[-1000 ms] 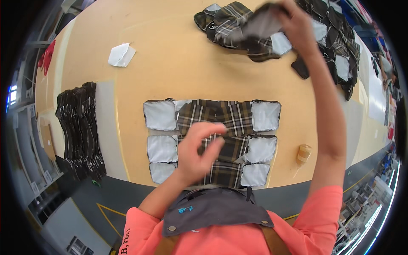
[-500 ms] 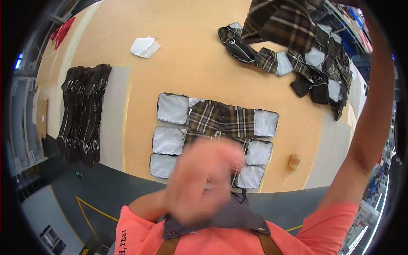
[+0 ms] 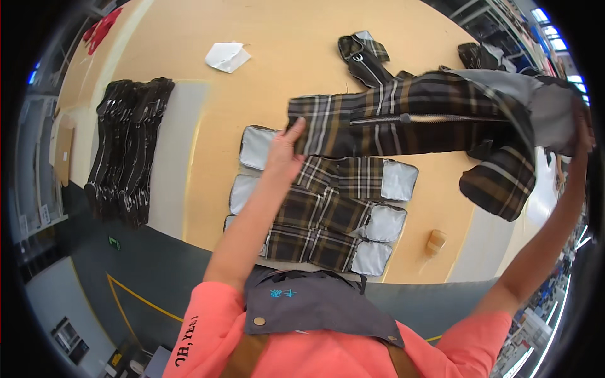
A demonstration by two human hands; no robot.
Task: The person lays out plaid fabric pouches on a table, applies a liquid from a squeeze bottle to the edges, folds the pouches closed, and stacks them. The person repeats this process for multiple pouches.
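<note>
Plaid zippered piece (image 3: 378,135), one, stretched above worktop (image 3: 277,75) | left hand (image 3: 290,148): pinched on its left end | right hand (image 3: 582,129): gripping its grey-lined right end | plaid panels (image 3: 343,214), pale-ended, rowed nearer wearer

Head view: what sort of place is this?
Probably a sewing workshop, going by the plaid cloth with a zipper, matching pieces in rows and black pieces piled on a broad table.
</note>
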